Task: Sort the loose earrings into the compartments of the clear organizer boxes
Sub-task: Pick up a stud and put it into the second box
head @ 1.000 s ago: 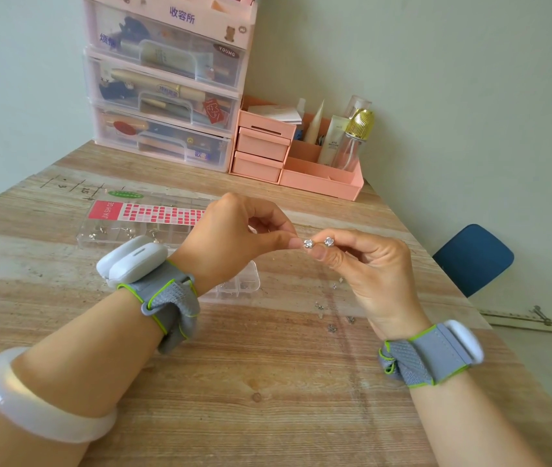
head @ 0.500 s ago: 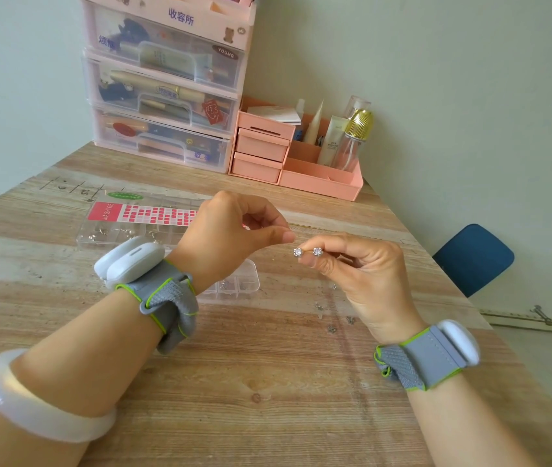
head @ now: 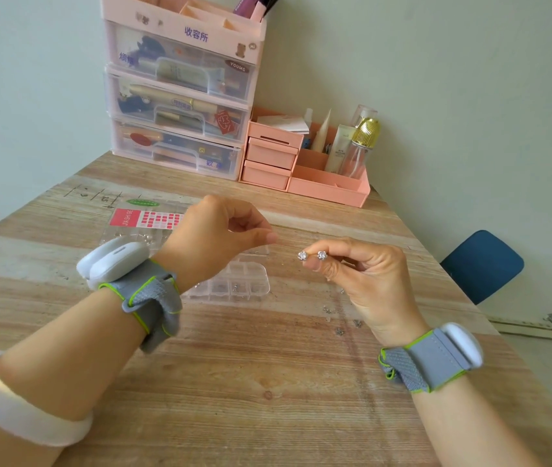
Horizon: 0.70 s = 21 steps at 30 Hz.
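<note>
The table (head: 234, 382) is rough-looking wood. The organizer box (head: 247, 281) is clear shiny plastic. The two earrings (head: 312, 255) are sparkly metal.

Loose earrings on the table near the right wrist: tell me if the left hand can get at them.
Probably yes. The left hand looks empty, and bare table lies between it and the loose earrings; only the right hand hovers above them.

Two hands (head: 220, 237), two stud earrings (head: 312, 256)

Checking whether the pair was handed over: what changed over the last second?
The left hand let go and drew back leftward; a gap now separates it from the two stud earrings. The right hand keeps its grip on both. The organizer box stayed put.
</note>
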Each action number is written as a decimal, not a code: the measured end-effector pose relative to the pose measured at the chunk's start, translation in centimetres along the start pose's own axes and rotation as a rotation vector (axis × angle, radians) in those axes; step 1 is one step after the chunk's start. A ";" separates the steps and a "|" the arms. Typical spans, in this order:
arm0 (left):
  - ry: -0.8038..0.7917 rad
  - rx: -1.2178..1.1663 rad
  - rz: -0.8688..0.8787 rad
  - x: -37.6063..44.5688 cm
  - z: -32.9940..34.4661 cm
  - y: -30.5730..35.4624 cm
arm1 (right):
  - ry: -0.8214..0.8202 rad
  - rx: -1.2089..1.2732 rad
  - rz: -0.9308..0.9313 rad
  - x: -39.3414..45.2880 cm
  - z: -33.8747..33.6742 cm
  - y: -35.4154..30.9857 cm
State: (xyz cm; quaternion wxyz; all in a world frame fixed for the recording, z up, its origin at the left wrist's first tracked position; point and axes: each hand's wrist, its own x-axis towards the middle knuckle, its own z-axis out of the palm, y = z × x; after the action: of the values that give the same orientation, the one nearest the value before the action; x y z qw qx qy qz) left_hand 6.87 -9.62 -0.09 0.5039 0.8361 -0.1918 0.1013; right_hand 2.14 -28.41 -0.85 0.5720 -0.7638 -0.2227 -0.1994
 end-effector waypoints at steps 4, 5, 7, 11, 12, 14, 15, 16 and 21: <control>-0.010 0.093 -0.018 -1.1 -3.5 -0.6 | -0.023 -0.014 -0.009 0.2 0.7 -0.8; -0.020 0.112 -0.019 -1.4 -4.2 -0.8 | -0.032 -0.016 -0.005 0.3 0.9 -1.0; -0.030 0.140 -0.026 -2.1 -5.8 -1.1 | -0.069 -0.028 -0.005 0.5 1.8 -1.5; -0.060 0.183 -0.025 -3.0 -7.7 -1.7 | -0.139 -0.078 0.012 0.9 3.4 -2.2; -0.074 0.198 -0.019 -3.4 -8.2 -1.8 | -0.162 -0.076 0.019 1.0 4.0 -2.5; -0.106 0.235 -0.006 -4.0 -8.9 -2.1 | -0.207 -0.069 0.022 1.1 5.0 -2.9; -0.117 0.253 -0.007 -4.2 -9.2 -2.2 | -0.229 -0.081 0.022 1.1 5.4 -3.0; -0.127 0.272 -0.007 -4.4 -9.4 -2.4 | -0.249 -0.101 0.025 1.2 5.8 -3.1; -0.304 0.384 -0.027 -5.6 -9.8 -3.0 | -0.299 -0.239 0.066 1.6 7.8 -3.1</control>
State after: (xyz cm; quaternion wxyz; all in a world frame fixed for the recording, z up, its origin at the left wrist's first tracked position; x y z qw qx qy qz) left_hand 3.33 1.49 0.13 0.3026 0.9245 -0.2317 0.0021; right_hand 2.09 -19.92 0.45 0.4442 -0.8542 -0.2548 -0.0900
